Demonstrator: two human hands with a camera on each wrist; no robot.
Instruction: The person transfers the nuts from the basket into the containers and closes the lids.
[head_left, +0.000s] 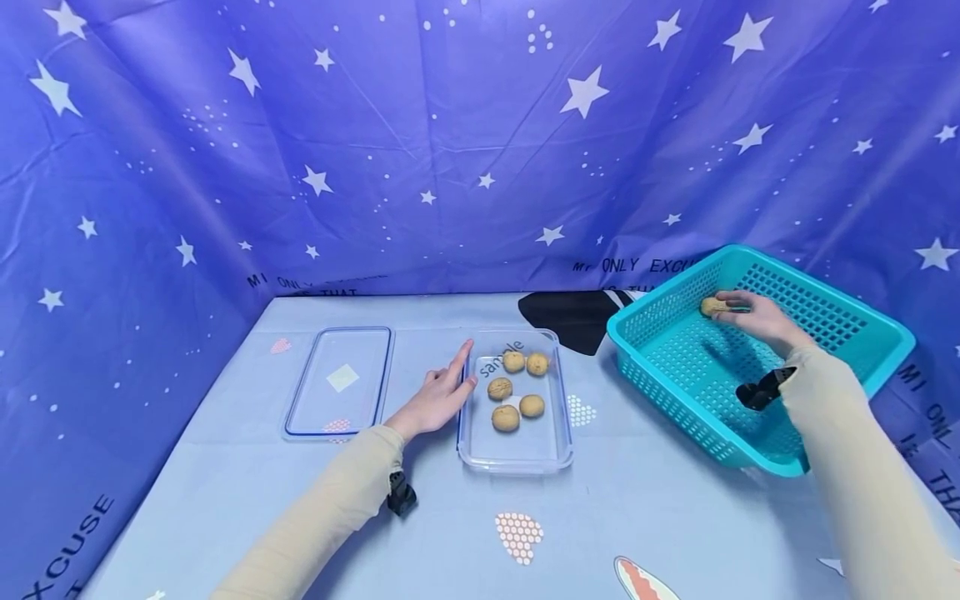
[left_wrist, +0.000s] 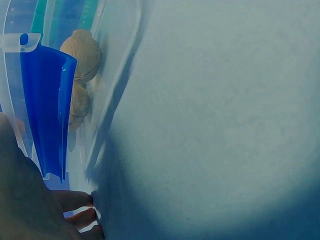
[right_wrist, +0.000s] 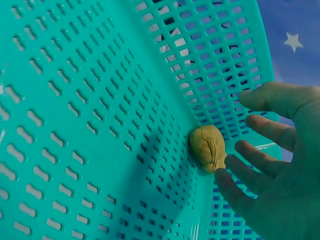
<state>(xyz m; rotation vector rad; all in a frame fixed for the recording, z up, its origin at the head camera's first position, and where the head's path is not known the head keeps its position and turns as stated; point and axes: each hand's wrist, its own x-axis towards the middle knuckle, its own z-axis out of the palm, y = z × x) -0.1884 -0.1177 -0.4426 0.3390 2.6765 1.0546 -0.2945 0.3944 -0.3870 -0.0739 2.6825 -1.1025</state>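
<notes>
A clear plastic container (head_left: 517, 462) with several walnuts (head_left: 506, 418) inside stands in the middle of the table. At its left side my left hand (head_left: 438, 398) rests with extended fingers against the wall, near a blue latch flap (left_wrist: 50, 110) seen in the left wrist view. My right hand (head_left: 761, 321) reaches into a teal basket (head_left: 675, 367) on the right. One walnut (right_wrist: 207, 147) lies in a corner of that basket. The right fingers (right_wrist: 260, 157) are spread beside this walnut, and no grip on it shows in the right wrist view.
The clear lid (head_left: 337, 383) with a blue seal lies flat on the table, left of the container. A blue star-patterned curtain (head_left: 450, 150) hangs behind and at both sides. The patterned cloth (head_left: 420, 533) covers the table.
</notes>
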